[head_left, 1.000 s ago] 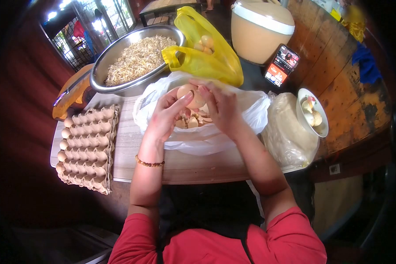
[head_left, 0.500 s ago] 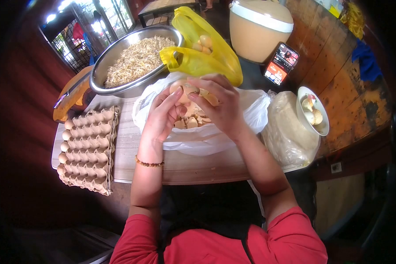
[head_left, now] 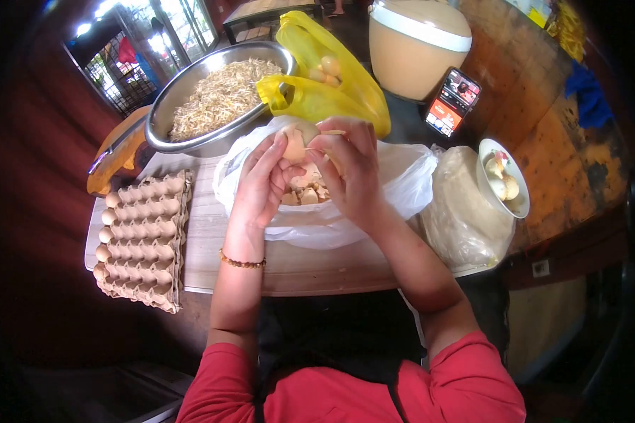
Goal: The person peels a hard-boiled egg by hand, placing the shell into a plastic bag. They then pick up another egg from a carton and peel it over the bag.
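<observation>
An egg (head_left: 295,146), its shell partly off, is held in my left hand (head_left: 264,176) above a white plastic bag (head_left: 402,176). My right hand (head_left: 351,169) is at the egg's right side, thumb and fingers pinched on a piece of its shell (head_left: 316,149). Several broken shell pieces (head_left: 307,192) lie in the bag below the hands. To the left stands a cardboard egg tray (head_left: 148,240) with several eggs along its left edge.
Behind are a metal bowl (head_left: 161,130) of sprouts, a yellow bag (head_left: 363,95) with eggs, and a beige container (head_left: 413,56). On the right are a phone (head_left: 451,102), a plastic-wrapped bundle (head_left: 466,211), and a white bowl (head_left: 518,201) holding eggs.
More of the egg's shell is lifted away. My right hand has shifted slightly, and its fingers are now pinched at the shell's edge.
</observation>
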A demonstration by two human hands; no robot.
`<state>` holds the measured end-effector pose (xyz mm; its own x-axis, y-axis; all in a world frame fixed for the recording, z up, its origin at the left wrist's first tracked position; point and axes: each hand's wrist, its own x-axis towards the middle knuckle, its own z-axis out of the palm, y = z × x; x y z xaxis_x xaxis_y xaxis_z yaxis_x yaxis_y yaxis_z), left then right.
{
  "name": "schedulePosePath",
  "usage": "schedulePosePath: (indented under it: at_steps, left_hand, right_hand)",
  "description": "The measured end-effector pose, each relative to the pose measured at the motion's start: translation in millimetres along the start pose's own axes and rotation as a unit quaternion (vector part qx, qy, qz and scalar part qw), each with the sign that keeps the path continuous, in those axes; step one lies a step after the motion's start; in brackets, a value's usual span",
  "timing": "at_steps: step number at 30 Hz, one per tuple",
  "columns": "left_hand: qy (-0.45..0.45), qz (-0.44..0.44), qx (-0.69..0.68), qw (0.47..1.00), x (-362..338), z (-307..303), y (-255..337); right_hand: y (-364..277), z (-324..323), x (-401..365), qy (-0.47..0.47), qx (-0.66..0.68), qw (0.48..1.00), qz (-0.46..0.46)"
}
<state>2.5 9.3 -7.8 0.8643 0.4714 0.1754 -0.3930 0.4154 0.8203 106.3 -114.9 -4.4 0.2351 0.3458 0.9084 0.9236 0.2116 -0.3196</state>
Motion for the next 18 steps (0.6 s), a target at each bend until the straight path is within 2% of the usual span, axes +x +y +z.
schedulePosePath:
  at_steps: [4, 6, 7, 9, 11, 13, 15, 18]
  left_hand:
    - [0.001, 0.022, -0.032, 0.999, 1.9, -8.4, 3.9]
    - [-0.001, 0.035, -0.026, 0.999, 2.8, -13.2, 0.7]
    - [-0.003, 0.047, -0.021, 0.999, 3.6, -14.3, -1.4]
    - [-0.006, 0.046, -0.013, 0.999, 2.8, -10.9, -4.3]
    - [-0.013, 0.043, -0.005, 0.999, 1.1, -2.3, -4.8]
    - [-0.023, 0.063, 0.118, 0.991, -1.7, 5.8, -3.7]
    - [-0.012, 0.069, 0.148, 0.986, -2.7, 11.7, -7.8]
    - [-0.013, 0.067, 0.178, 0.982, -4.5, 18.0, -12.1]
  right_hand:
    - [6.2, -1.0, 0.7, -0.048, -0.001, 0.999, 0.005]
    - [14.1, 1.5, -3.3, -0.101, -0.022, 0.994, 0.041]
    - [15.5, 2.5, -4.3, -0.100, -0.024, 0.994, 0.042]
    - [15.2, 4.8, -3.5, -0.072, 0.071, 0.989, 0.105]
    - [11.8, 5.7, -3.4, -0.057, 0.060, 0.990, 0.118]
    - [8.6, 3.3, -3.1, -0.041, 0.048, 0.989, 0.134]
    - [5.3, -0.3, -0.6, -0.038, 0.049, 0.982, 0.178]
    - [8.0, 0.7, -1.6, -0.022, 0.051, 0.987, 0.152]
